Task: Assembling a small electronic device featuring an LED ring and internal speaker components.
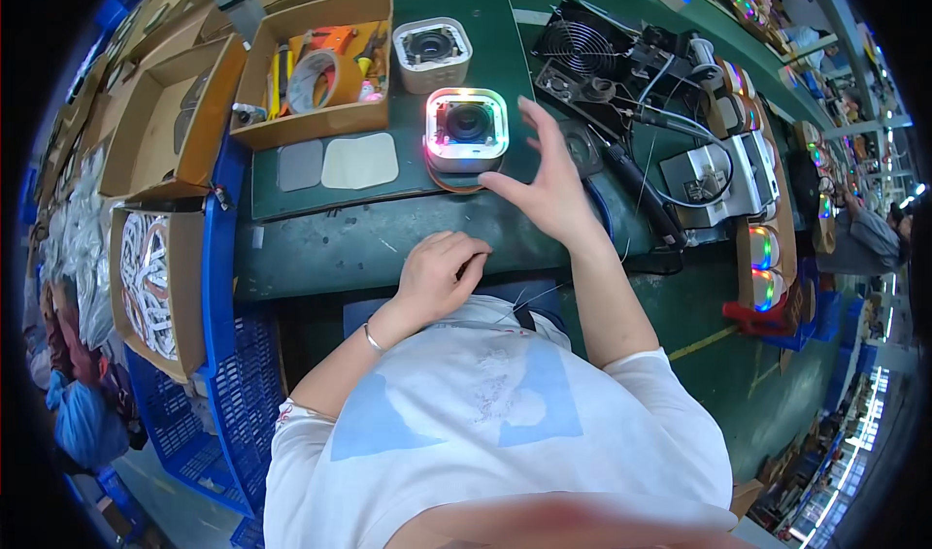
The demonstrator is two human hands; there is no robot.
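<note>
A white rounded-square speaker unit stands upright on the green bench, its front rim glowing in several colours around a dark round cone. Beside it, my right hand is open, thumb and fingers spread wide. The thumb tip comes close to the unit's lower right corner; I cannot tell whether it touches. My left hand rests at the bench's front edge with its fingers curled in and no object showing in it. Behind the lit unit sits a second, unlit white speaker unit. To the left lie a grey panel and a pale panel.
A cardboard box of tools and a tape roll stands at the back left. Further left is a box of white strips above a blue crate. On the right are a black fan, an electric screwdriver and cables.
</note>
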